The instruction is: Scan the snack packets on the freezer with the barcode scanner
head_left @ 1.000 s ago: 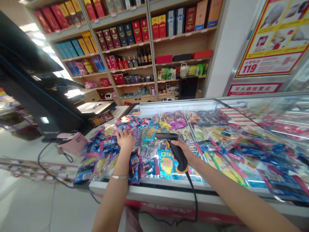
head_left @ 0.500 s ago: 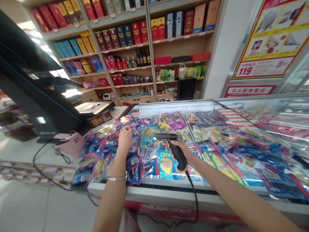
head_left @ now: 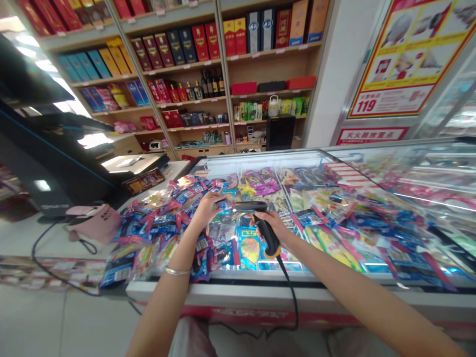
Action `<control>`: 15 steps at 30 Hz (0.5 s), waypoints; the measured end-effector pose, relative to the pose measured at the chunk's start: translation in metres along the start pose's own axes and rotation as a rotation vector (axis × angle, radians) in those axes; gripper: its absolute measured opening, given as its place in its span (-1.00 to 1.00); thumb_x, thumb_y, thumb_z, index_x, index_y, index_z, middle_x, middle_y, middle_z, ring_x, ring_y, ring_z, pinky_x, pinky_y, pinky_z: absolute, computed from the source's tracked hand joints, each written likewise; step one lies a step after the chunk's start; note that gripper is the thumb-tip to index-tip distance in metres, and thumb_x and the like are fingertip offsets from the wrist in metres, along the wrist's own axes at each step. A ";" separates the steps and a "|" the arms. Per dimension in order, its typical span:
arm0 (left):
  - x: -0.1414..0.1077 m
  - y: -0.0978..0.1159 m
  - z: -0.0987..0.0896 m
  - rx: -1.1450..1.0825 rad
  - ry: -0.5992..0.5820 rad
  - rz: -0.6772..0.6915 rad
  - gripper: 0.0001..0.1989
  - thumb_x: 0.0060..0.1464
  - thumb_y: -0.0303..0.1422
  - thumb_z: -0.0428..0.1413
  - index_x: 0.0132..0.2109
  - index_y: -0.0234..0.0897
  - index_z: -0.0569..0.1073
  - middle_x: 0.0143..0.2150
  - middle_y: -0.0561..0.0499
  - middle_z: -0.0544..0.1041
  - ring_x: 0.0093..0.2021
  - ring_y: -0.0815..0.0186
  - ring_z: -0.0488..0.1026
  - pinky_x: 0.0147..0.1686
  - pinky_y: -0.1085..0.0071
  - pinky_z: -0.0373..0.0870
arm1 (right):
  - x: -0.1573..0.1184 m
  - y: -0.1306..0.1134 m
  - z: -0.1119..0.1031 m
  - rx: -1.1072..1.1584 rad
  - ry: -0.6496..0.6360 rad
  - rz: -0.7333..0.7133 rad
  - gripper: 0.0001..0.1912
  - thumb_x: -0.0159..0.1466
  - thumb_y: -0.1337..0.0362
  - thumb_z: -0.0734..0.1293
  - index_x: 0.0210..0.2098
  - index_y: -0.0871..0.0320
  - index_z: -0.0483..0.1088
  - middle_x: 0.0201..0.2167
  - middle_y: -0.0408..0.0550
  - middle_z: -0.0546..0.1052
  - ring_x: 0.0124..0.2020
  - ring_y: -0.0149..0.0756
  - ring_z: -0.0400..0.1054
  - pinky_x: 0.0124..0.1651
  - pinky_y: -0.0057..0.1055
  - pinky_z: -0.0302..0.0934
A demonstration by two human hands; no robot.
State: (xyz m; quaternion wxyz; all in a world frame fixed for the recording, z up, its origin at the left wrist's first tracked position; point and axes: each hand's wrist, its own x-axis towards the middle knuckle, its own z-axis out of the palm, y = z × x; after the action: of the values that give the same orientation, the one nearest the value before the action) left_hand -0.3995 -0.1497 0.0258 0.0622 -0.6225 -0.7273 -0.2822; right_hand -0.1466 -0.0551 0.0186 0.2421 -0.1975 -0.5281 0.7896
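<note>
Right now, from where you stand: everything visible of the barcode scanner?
The barcode scanner is a corded pistol-grip handheld, black plastic by its look, with a yellow-orange band at the butt. The right hand grips it, head pointing left, above snack packets in a lit display case. A black cable drops from the butt past the case's front edge. Whether it is scanning cannot be told.

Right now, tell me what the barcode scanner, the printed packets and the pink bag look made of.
The barcode scanner looks like black moulded plastic, its grip dull rather than shiny. The packets look like glossy printed plastic film: they crease and catch the light. The pink bag seems soft fabric or faux leather; its dull, slumped surface leaves that open.
</note>
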 end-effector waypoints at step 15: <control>0.001 0.010 -0.008 0.012 0.039 -0.012 -0.56 -0.05 -0.46 0.19 0.04 -0.12 0.51 0.02 -0.05 0.41 0.06 0.16 0.39 0.14 0.21 0.31 | -0.002 -0.004 0.001 -0.001 -0.007 -0.009 -0.67 0.00 0.05 0.42 -0.47 0.23 0.43 -0.54 -0.07 0.51 -0.72 -0.42 0.30 -0.71 -0.48 0.20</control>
State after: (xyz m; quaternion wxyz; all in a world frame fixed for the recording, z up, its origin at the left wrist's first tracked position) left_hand -0.3925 -0.1516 0.0363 0.0784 -0.6121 -0.7315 -0.2901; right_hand -0.1450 -0.0552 0.0227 0.2437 -0.1926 -0.5302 0.7890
